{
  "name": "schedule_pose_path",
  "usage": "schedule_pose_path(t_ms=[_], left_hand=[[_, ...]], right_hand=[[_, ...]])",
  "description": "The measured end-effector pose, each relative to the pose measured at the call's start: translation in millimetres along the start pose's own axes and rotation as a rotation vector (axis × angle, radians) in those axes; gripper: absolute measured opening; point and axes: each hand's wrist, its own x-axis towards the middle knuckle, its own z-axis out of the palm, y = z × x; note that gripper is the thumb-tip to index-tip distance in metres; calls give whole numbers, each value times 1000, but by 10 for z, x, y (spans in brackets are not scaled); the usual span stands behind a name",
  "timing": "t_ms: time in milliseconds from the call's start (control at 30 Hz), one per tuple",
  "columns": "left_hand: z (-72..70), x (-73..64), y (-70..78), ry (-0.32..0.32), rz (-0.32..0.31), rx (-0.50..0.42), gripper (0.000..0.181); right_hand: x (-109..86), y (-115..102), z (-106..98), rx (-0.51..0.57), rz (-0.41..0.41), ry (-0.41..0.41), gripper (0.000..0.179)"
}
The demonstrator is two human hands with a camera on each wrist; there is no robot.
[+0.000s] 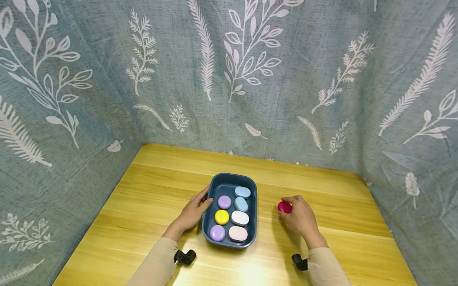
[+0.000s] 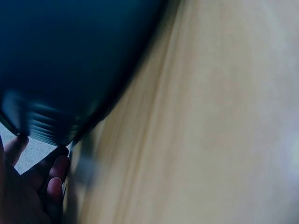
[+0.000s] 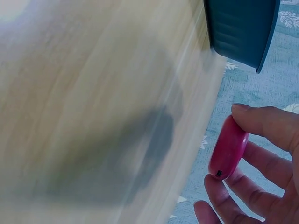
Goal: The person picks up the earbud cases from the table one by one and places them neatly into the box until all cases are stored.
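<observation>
A dark blue rectangular tray [image 1: 229, 246] stands on the table, with soap-like pieces in two columns. My left hand [image 1: 192, 211] grips its left wall, thumb at the rim and fingers along the outside; the left wrist view shows the fingertips against the ribbed wall. To the right of the tray, my right hand [image 1: 299, 216] pinches a magenta round soap-like piece [image 3: 229, 147] between thumb and fingertips. This piece has smooth rounded edges and a small black mark near its lower end. In the right wrist view it is held above the table, its shadow cast on the wood.
Lavender [image 1: 224, 202] and yellow [image 1: 222, 217] round pieces fill the tray's left column; light blue [image 1: 242, 192], white [image 1: 240, 218] and pale pink [image 1: 237, 233] ovals line the right. Patterned cloth [image 1: 222, 119] hangs behind and beside the wooden table [image 1: 171, 171].
</observation>
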Motion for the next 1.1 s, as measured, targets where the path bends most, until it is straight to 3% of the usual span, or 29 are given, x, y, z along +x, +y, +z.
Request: schedule_pose_path(t_ms=[1100], left_hand=[[6,5,9,-9,-13,-15,59]], right_hand=[[109,-272,-154,-23,-118,21,46]])
